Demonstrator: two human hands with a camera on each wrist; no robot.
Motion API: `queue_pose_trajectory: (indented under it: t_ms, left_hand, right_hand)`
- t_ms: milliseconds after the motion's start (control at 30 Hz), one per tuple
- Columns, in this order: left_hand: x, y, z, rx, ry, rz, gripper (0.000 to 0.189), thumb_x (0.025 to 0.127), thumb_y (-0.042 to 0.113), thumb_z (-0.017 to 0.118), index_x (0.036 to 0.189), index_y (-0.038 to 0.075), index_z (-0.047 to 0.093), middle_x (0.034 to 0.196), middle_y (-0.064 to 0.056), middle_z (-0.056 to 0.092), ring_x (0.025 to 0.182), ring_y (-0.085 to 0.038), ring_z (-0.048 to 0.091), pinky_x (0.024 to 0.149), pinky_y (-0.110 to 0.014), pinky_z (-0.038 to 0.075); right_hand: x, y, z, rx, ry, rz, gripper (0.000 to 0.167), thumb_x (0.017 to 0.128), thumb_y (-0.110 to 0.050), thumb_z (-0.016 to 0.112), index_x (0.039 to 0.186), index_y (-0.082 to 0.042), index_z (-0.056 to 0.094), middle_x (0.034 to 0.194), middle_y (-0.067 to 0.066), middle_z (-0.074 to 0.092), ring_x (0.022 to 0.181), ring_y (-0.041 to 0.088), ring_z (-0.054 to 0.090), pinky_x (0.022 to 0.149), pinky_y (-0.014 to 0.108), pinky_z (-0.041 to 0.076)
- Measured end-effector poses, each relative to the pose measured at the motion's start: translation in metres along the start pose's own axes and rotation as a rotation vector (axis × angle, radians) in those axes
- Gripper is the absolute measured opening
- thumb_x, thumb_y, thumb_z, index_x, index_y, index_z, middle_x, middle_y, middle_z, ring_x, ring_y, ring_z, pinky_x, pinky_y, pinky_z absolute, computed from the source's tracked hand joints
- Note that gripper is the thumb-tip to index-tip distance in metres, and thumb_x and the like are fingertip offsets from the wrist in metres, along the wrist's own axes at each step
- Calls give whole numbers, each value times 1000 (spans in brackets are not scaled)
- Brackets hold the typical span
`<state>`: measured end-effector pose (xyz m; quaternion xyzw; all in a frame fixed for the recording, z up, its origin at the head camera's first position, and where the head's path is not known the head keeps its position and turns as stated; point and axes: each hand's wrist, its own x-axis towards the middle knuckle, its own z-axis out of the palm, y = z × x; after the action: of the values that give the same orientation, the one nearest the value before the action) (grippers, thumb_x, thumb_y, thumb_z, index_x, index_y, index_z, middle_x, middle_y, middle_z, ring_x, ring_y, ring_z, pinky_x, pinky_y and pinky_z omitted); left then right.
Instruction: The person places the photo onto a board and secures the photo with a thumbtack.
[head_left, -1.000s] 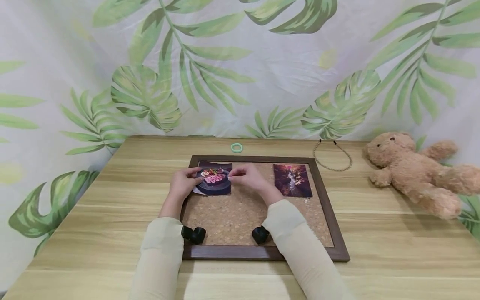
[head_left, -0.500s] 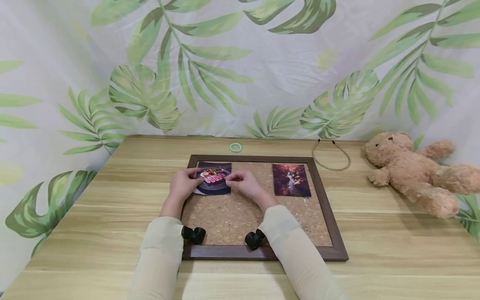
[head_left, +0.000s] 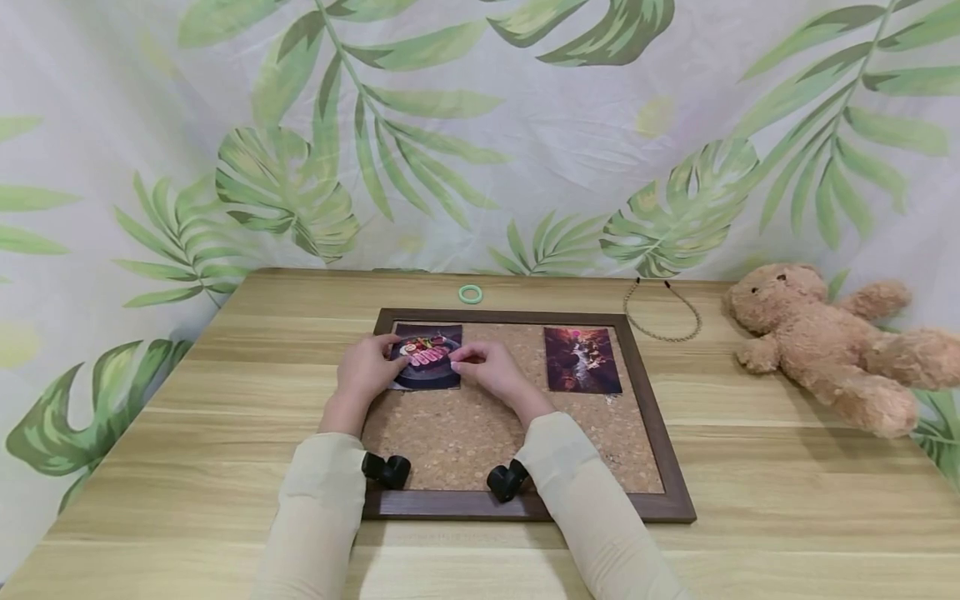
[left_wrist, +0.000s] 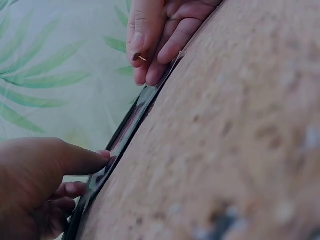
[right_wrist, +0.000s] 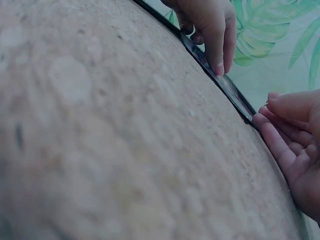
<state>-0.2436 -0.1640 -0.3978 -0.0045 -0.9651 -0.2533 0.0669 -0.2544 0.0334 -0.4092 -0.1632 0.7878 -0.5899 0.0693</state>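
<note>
A food photo (head_left: 427, 358) lies at the upper left of a framed corkboard (head_left: 450, 442). My left hand (head_left: 363, 372) is at the photo's left side, its thumb pressing on the print. In the left wrist view that thumb (left_wrist: 87, 161) lies straight along the photo, while the other fingers are beside the frame. At the photo's right edge, my right hand (head_left: 491, 368) pinches a small pin between thumb and forefinger. The pin (left_wrist: 143, 58) shows a short golden shaft in the left wrist view; its head is hidden by the fingers. The right hand's other fingertips touch the photo's edge.
Another dark photo (head_left: 583, 360) lies at the board's upper right. Behind the board is a green ring (head_left: 470, 293). A thin chain-like band (head_left: 663, 329) and a teddy bear (head_left: 832, 342) lie to the right on the wooden table (head_left: 225, 400).
The photo's lifted lower-left corner has come down flat under my left hand. My right hand has moved slightly left and turned, showing the pinching fingertips over the photo's right edge.
</note>
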Motion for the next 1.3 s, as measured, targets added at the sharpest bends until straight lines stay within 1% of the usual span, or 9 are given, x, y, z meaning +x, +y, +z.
queue_pose_trajectory:
  t_ms: [167,367,600,733,833,1000,1033,1133,1300]
  left_hand:
    - [0,-1,1,140,-5,75,49,80,33,59,118,2,53,112,-22,43,98,-37,39,79,-48,31]
    - [1,-6,7,229,-116,124,65,84,47,46,132,5,36,138,-18,21,123,-40,12,91,-56,15]
    - [0,-5,12,282,-162,124,87,75,69,36,137,10,24,141,-16,14,126,-35,1,93,-56,8]
    - [-1,-2,14,282,-171,123,95,70,77,28,138,11,20,141,-14,12,127,-32,-4,92,-58,6]
    - [0,-1,15,292,-185,109,95,69,77,27,139,13,18,142,-13,10,127,-31,-6,92,-59,5]
    - [3,-3,16,338,-196,93,93,70,75,31,139,15,16,142,-11,8,127,-31,-4,93,-58,7]
    - [4,-3,16,344,-196,95,93,70,75,30,139,15,16,142,-11,8,127,-31,-4,93,-58,7]
    - [4,-2,16,340,-195,107,93,70,76,30,139,15,17,142,-11,9,127,-31,-3,92,-57,9]
    - [2,2,14,313,-195,118,92,71,74,33,139,13,20,142,-12,11,127,-32,-2,93,-57,10]
  right_hand:
    - [2,1,3,-4,-6,-2,14,78,-4,63,89,4,64,88,8,61,77,10,54,66,22,43]
    - [3,-2,7,-21,-3,2,13,78,-4,62,89,3,65,88,8,62,78,12,55,67,22,43]
    - [10,-12,8,-74,-12,29,10,78,-5,63,85,3,65,79,5,61,70,10,52,62,21,41]
    - [24,-22,3,-174,-4,-23,8,77,-4,63,81,3,64,72,4,61,66,9,51,62,20,40]
    - [40,-28,2,-232,11,3,8,77,-7,63,81,0,65,72,3,61,66,10,52,62,19,40]
    - [63,-31,6,-175,57,110,8,79,-8,62,82,-2,66,75,7,62,68,15,56,61,24,45]
    - [71,-23,8,-130,71,76,7,78,-10,64,79,-4,66,72,6,61,64,13,57,58,22,45]
    - [83,-14,17,-62,128,112,6,77,-10,65,76,-4,66,69,5,61,62,15,58,56,24,47]
    - [79,-16,33,-88,235,181,9,78,-9,63,83,-1,65,79,9,62,66,17,59,56,21,45]
